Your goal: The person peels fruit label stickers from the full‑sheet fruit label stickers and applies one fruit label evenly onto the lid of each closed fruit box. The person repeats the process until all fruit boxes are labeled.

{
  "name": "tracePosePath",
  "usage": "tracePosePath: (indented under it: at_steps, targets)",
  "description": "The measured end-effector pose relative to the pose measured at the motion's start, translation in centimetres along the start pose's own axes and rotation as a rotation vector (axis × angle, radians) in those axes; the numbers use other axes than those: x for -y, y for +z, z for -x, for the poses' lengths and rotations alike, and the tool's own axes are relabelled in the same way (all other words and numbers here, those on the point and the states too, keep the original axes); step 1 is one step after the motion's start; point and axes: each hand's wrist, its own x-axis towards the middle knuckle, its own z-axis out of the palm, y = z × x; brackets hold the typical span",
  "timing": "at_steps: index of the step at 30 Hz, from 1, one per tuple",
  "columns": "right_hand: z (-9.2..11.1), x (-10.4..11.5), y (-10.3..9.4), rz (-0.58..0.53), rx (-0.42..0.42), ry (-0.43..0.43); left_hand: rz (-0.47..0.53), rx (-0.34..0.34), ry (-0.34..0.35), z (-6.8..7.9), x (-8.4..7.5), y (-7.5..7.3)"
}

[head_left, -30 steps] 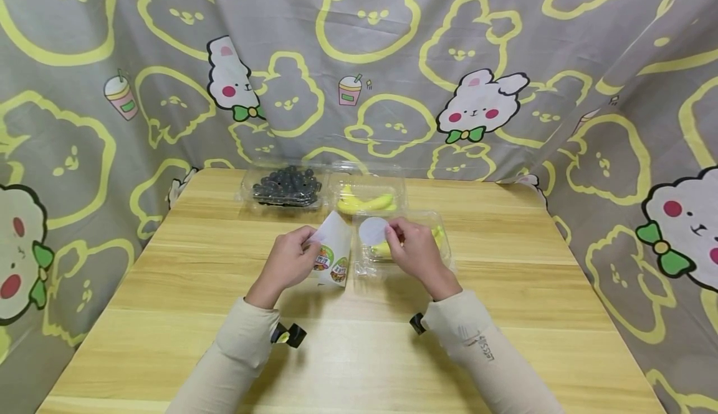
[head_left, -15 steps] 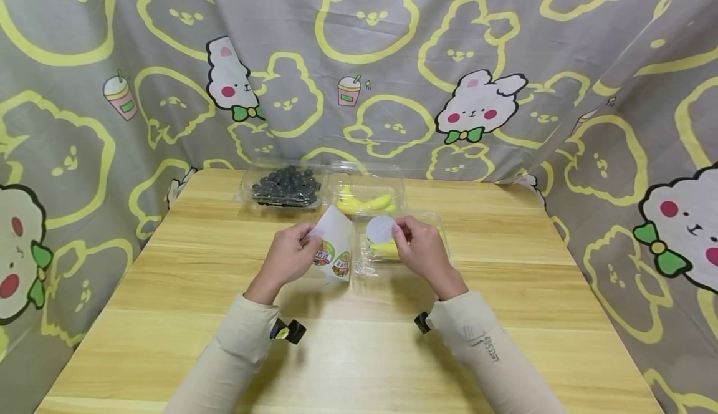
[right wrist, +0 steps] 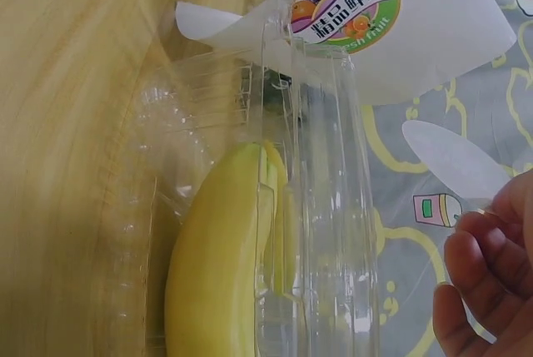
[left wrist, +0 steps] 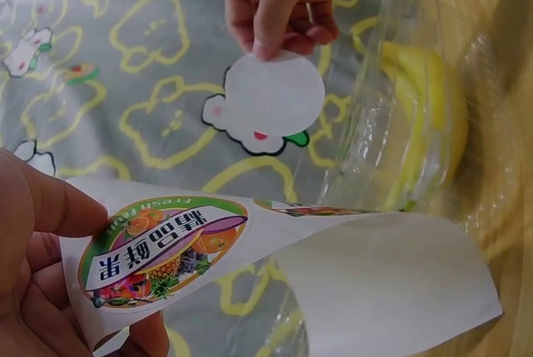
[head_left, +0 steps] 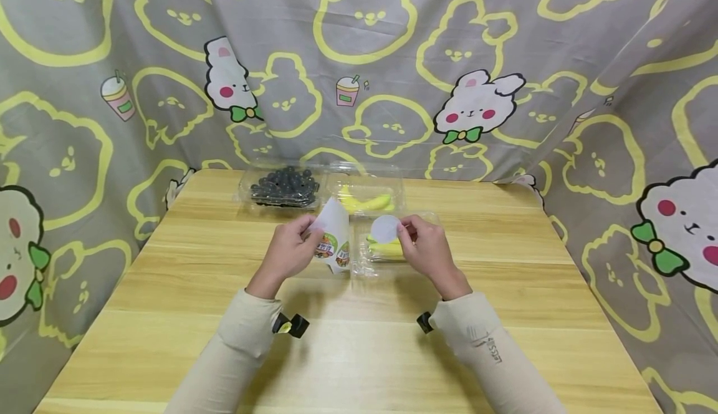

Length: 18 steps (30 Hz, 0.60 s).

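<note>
Fingers point(head_left: 406, 233) and thumb of the right hand point(head_left: 432, 252) were clamped on the edge of the sticker point(head_left: 384, 229) in the head view. Those of the left hand point(head_left: 287, 253) were clamped on the sheet point(head_left: 335, 219). The sticker was between the hands and overlapped the front box point(head_left: 359, 263) in the line of sight. The box, on the table point(head_left: 348, 364), contained bananas point(head_left: 387, 250). Grapes point(head_left: 284, 186) and rear bananas point(head_left: 367, 202) lay farther back. Hazard: sheet and sticker were near each other; a swing of either hand could have stuck them together, assuming an exposed adhesive face.

In the left wrist view, the sticker was held at one edge and was otherwise unsupported. Likely fault: folding, caused by the single-edge grip. The sheet, bearing a printed label point(left wrist: 164, 253), was curled, and its free end overlapped the box in sight. Contact could not be determined; a snag there was possible.

In the right wrist view, the sticker appeared narrow and slanted. The pinch was not clearly visible from this side. The box wall was ridged; a sticker pressed across the ridges would probably have creased or lifted.
</note>
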Motion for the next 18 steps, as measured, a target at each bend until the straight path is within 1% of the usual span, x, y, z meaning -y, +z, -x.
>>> tracePosePath:
  at_steps: [5,7,11,15,18]
  targets:
    - [0.1,-0.2,-0.2,0.007,-0.005,0.014,0.044,0.008,0.005,-0.3,-0.5,0.2]
    - [0.1,-0.3,-0.2,0.005,-0.007,0.016,0.047,0.005,0.01,-0.4,-0.6,0.2]
    - [0.2,-0.4,-0.3,0.007,-0.011,0.019,0.067,0.009,0.009,-0.6,-0.6,0.0]
    - [0.3,-0.6,-0.3,0.01,-0.014,0.022,0.158,0.02,-0.037,-0.9,0.4,-0.3]
    - [0.4,-0.6,-0.3,0.009,-0.015,0.022,0.241,0.014,-0.105,-1.2,1.7,-0.6]
